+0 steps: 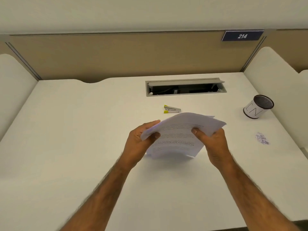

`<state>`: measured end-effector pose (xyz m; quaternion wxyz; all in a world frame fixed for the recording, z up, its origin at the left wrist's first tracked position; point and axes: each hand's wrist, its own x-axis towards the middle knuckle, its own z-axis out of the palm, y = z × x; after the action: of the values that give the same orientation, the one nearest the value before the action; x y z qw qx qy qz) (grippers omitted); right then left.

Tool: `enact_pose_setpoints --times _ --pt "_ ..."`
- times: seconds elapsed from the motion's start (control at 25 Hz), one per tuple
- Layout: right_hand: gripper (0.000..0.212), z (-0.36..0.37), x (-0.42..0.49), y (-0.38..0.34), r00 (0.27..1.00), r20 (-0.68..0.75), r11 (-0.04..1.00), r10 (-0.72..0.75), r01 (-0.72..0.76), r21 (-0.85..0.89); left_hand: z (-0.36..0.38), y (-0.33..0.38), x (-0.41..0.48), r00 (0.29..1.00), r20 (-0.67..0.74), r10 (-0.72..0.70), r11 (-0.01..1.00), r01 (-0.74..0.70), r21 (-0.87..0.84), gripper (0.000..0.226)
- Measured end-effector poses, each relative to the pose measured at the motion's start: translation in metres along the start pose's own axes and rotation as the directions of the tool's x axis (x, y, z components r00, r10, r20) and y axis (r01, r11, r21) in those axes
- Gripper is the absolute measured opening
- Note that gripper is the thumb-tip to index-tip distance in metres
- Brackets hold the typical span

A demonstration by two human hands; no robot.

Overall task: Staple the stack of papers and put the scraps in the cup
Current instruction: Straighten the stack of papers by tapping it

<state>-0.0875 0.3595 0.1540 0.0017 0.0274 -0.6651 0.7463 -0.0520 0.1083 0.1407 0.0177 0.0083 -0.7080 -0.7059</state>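
From the head camera, both hands are lifted over the white desk (66,130) with the stack of papers (180,135) held between them, clear of the surface. The left hand (141,142) grips the stack's left edge, thumb on top and fingers curled beneath. The right hand (213,144) pinches the right side, thumb pressed onto the top sheet. The printed lines run roughly left to right, so the page's long axis points away from the person. The stack tilts with its far edge higher, and the sheets are bowed and slightly fanned at the far right corner.

Just beyond the papers the stapler (172,109) lies on the desk, its long axis about left to right. Its two yellow-tipped ends are spread on the left and its arms meet on the right. The cup (257,108) (dark mesh, white label marked "IN") stands at the far right, mouth upward. The scraps (262,138) lie in a small pile nearer than the cup, well apart from the right hand.
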Motion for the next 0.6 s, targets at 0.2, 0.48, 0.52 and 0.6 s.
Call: enact_pose_setpoints --times 0.2,0.48,0.52,0.6 --pt "0.033 0.006 -0.007 0.008 0.996 -0.069 0.997 0.058 -0.062 -0.045 0.012 0.001 -0.003 0.997 -0.063 -0.049 0.998 0.051 0.028 0.018" --pt "0.029 0.003 -0.006 -0.001 0.995 -0.043 0.996 -0.09 0.09 -0.014 0.009 0.008 -0.003 1.0 -0.023 0.008 1.0 -0.008 0.026 0.023" --pt "0.03 0.007 -0.009 0.005 0.996 -0.064 0.998 -0.057 0.057 -0.004 0.014 0.007 -0.005 0.999 -0.041 -0.028 1.0 0.028 0.007 0.022" --pt "0.039 0.012 -0.014 0.011 0.995 -0.099 0.999 -0.027 0.024 -0.03 0.021 0.007 -0.008 0.996 -0.056 -0.064 0.998 0.063 -0.013 0.021"
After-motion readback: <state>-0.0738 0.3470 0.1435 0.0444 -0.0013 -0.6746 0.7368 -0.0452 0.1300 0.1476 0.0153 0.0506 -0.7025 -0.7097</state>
